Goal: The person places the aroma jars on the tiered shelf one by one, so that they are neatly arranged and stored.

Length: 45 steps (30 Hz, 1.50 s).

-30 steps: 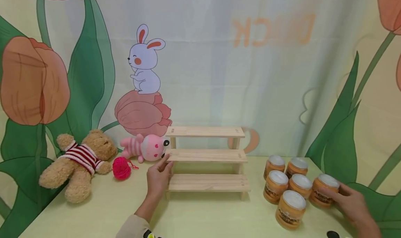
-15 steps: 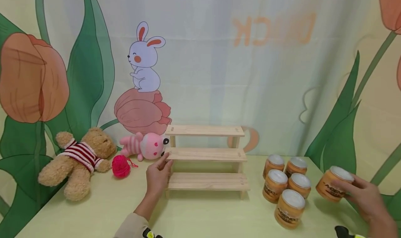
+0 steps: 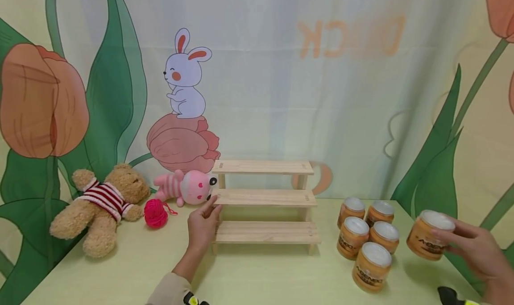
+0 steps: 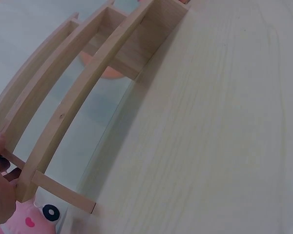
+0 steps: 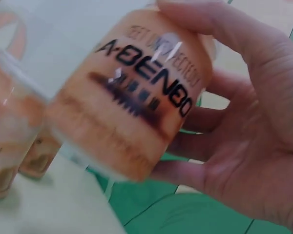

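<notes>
Gripping state, L to R: left hand (image 3: pixel 203 227) rests with loosely bent fingers against the left end of the wooden rack (image 3: pixel 265 200), near the table's (image 3: pixel 257 273) back-centre, holding nothing; position unchanged vs. 1 s ago. Right hand (image 3: pixel 475 249) wraps fingers and thumb round an orange jar (image 3: pixel 429 235), now lifted clear of the table near the right edge; it earlier stood by the five-jar cluster (image 3: pixel 367 233). Pick-up judged complete. Jar sits tilted, lid up-left of palm.
</notes>
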Each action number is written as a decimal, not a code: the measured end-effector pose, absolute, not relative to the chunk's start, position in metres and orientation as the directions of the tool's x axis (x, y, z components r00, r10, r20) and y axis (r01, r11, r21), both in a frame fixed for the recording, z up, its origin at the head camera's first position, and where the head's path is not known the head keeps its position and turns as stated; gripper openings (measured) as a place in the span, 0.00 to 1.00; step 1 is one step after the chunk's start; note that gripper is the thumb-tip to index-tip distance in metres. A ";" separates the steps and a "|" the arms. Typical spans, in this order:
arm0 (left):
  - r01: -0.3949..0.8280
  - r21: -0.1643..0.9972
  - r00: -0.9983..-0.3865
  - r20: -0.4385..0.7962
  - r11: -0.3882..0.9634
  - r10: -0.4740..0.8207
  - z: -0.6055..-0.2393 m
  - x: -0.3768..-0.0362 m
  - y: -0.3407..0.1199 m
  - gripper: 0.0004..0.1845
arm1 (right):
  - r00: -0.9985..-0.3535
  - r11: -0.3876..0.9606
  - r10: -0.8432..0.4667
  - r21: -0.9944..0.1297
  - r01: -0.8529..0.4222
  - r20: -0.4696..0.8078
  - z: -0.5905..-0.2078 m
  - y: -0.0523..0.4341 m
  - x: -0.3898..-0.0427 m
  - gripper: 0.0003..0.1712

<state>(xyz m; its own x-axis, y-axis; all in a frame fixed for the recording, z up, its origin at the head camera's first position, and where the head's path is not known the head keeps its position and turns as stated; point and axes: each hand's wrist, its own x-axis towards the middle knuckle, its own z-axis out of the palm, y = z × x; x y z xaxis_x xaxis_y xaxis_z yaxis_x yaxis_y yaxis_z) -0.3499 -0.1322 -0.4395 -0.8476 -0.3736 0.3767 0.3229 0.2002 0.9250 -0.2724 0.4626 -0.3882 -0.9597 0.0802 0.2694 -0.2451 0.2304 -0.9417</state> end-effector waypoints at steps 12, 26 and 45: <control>0.328 0.916 -0.838 0.395 0.231 -0.377 -0.440 -0.351 -0.132 0.18 | -0.999 0.394 -0.017 -0.918 -0.049 0.046 -0.342 0.443 -0.273 0.12; 0.351 0.913 -0.832 0.405 0.206 -0.379 -0.438 -0.353 -0.133 0.17 | -0.979 0.277 -0.108 -0.941 -0.197 0.173 -0.311 0.323 -0.281 0.19; 0.368 0.918 -0.825 0.395 0.147 -0.404 -0.442 -0.354 -0.132 0.14 | -0.956 0.164 -0.147 -0.947 -0.275 0.252 -0.329 0.200 -0.283 0.34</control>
<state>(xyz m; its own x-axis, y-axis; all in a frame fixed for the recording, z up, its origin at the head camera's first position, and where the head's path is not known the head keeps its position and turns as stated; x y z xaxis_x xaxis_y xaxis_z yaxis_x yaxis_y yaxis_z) -0.3544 -0.1322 -0.4418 -0.8252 -0.4039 0.3948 0.3676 0.1466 0.9183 -0.2829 0.1999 -0.3291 -0.9565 -0.1469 0.2521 -0.2749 0.1644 -0.9473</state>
